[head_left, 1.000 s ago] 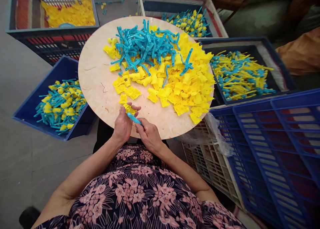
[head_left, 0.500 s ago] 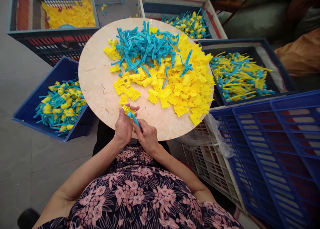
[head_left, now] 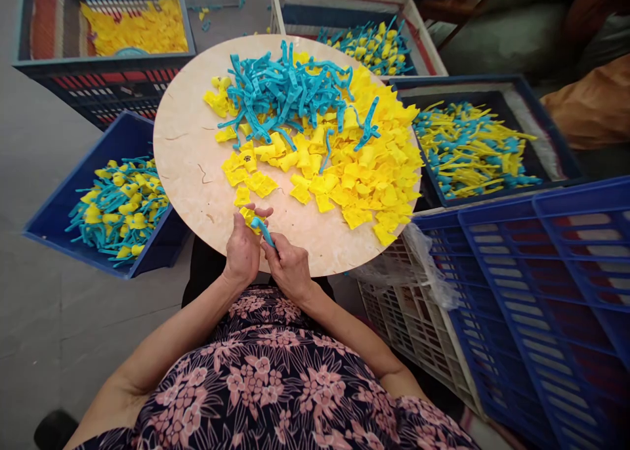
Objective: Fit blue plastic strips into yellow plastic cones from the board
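Over the near rim of the round table (head_left: 182, 174), my left hand (head_left: 243, 250) grips a small yellow plastic piece (head_left: 249, 215) between thumb and fingers. My right hand (head_left: 290, 266) is closed around a blue plastic stick (head_left: 266, 232), whose curved end meets the yellow piece. Fingers partly hide where the two parts join. Beyond the hands, loose yellow pieces (head_left: 374, 168) spread over the middle and right of the tabletop. A heap of blue sticks (head_left: 285, 89) lies at the back, partly on top of the yellow ones.
Left of the table stands a blue crate (head_left: 54, 217) of joined blue-and-yellow parts. A dark crate (head_left: 531, 109) of similar parts is at the right, a white crate (head_left: 418, 17) behind. Upright blue crates (head_left: 541, 266) crowd the right side. Another crate (head_left: 113, 66) holds yellow pieces back left.
The blue stick's curved end has shifted very slightly against the yellow piece. Both hands keep their grips in nearly the same place.
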`<action>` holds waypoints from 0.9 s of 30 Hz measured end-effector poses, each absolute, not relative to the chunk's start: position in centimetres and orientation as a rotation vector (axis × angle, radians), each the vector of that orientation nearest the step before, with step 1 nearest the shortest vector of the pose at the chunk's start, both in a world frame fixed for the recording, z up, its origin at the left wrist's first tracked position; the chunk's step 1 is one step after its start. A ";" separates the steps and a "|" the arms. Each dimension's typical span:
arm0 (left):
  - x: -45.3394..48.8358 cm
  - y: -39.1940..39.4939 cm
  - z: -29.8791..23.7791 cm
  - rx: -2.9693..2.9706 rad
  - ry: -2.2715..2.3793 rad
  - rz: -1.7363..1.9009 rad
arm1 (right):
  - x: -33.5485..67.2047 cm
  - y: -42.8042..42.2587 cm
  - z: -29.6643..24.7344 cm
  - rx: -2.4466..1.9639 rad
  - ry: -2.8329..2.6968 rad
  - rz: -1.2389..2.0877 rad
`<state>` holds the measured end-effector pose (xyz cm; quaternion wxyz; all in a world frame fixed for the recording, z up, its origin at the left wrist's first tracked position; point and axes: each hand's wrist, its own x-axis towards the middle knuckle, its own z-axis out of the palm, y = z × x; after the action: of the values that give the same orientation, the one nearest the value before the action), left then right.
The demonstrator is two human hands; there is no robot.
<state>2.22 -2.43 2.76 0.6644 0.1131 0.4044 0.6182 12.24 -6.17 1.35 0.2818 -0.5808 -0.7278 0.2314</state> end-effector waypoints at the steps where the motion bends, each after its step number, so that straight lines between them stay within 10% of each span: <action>1: 2.2 -2.4 2.8 0.263 0.909 1.399 | 12.2 -6.3 1.3 -1.544 -1.957 0.610; 27: 2.8 -2.2 3.3 0.360 0.893 1.437 | 12.2 -6.1 1.5 -1.562 -1.999 0.551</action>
<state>2.80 -2.23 3.33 0.6487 0.1583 0.3927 0.6324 12.17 -6.15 1.46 0.2696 -0.5794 -0.7415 0.2044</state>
